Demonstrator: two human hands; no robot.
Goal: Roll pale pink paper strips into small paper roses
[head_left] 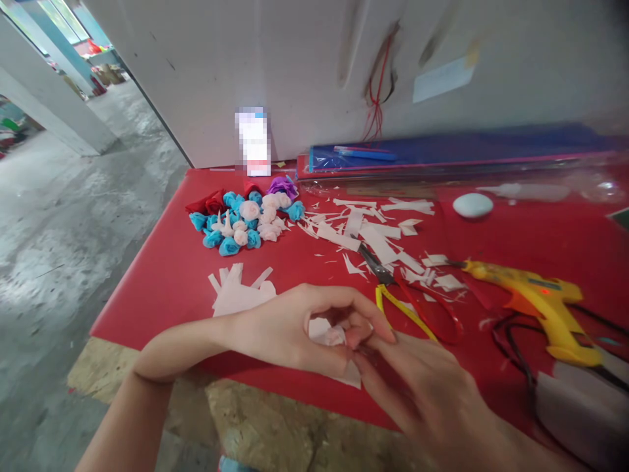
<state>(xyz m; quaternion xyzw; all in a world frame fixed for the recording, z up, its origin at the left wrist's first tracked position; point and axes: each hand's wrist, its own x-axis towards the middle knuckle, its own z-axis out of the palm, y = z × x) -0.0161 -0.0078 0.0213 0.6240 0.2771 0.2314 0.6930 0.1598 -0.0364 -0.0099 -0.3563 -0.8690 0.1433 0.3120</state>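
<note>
Between my hands is a small pale pink paper flower [335,335], partly hidden by fingers. My left hand [299,328] curls round it in a ring, thumb and fingertips closed on it. From the right, my right hand [427,373] pinches at the flower's near side, its fingertips meeting those of the left. White paper pieces [240,295] lie on the red tabletop [162,275] behind my left wrist. Beyond my fingers rest scissors [386,278] with red and yellow handles, their blades among white paper scraps [378,239].
A yellow glue gun [540,298] with a dark cable lies at the right, near a white foam egg [472,206]. Several blue, pink, red and purple paper flowers [250,219] are bunched at the back left. A phone [255,141] leans on the wall.
</note>
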